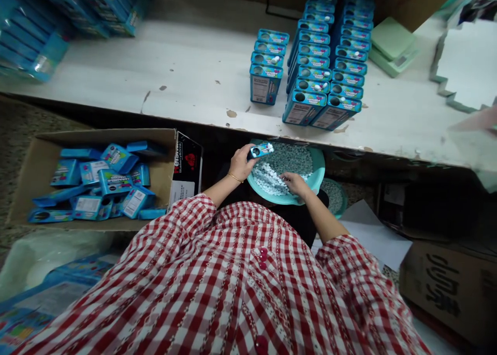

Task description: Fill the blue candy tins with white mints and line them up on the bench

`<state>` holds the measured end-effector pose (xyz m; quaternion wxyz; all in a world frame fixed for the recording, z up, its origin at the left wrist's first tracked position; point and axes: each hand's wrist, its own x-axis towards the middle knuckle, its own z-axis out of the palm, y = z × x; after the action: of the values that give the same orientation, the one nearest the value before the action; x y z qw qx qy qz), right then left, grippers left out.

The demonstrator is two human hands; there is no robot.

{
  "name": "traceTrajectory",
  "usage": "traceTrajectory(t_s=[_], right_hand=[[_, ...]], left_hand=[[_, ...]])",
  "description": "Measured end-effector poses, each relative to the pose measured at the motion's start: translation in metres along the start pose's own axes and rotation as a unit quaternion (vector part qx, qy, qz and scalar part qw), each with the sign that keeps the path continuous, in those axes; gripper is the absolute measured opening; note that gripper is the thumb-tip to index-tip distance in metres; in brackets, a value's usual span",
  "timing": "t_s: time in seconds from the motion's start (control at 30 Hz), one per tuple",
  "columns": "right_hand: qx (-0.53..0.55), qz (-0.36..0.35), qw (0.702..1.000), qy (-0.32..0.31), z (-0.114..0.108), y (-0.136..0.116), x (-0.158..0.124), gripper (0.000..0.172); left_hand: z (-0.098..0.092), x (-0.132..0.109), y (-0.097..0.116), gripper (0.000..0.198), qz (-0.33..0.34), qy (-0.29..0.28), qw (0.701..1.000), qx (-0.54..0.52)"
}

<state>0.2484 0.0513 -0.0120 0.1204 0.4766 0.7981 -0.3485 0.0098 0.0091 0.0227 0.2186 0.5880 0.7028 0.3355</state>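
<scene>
Workbench [155, 86]; blue tin [261, 149] in left hand [240, 162]

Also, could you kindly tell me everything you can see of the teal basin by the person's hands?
The round, shallow teal basin looks like smooth plastic and sits just below the bench edge, in front of the person. Small pale green pellets nearly fill it, with a white heap at the front. The right hand rests among them.

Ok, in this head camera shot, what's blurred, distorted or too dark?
In the head view, the wide lens bends the white bench and splays the stacked blue tins; the area under the bench sits in deep shadow; the pale shape at the right edge is blurred; the left hand and right hand stay fairly sharp.
</scene>
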Motion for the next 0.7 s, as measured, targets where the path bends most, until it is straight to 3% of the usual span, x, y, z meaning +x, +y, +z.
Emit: traceTrajectory(t_s=[0.1, 0.23, 0.43, 0.57, 0.7], right_hand=[[0.122, -0.032, 0.991, 0.054, -0.025, 0.003, -0.019, 0.027], [0.156, -0.071, 0.982, 0.081, -0.067, -0.009, -0.044, 0.026], [-0.013, -0.025, 0.997, 0.077, -0.107, -0.059, -0.055, 0.031], [-0.135, 0.005, 0.989, 0.066, -0.116, -0.084, -0.059, 0.032], [-0.174, 0.006, 0.983, 0.057, -0.116, -0.092, -0.062, 0.031]], left_hand=[[0.002, 0.001, 0.001, 0.036, -0.003, -0.006, 1.0, 0.008], [0.01, 0.002, 0.007, 0.036, 0.01, -0.024, 0.999, 0.019], [0.022, -0.002, 0.012, 0.037, 0.037, -0.071, 0.996, 0.034], [0.023, -0.004, 0.012, 0.038, 0.041, -0.078, 0.996, 0.033], [0.024, -0.002, 0.012, 0.038, 0.041, -0.079, 0.996, 0.024]])
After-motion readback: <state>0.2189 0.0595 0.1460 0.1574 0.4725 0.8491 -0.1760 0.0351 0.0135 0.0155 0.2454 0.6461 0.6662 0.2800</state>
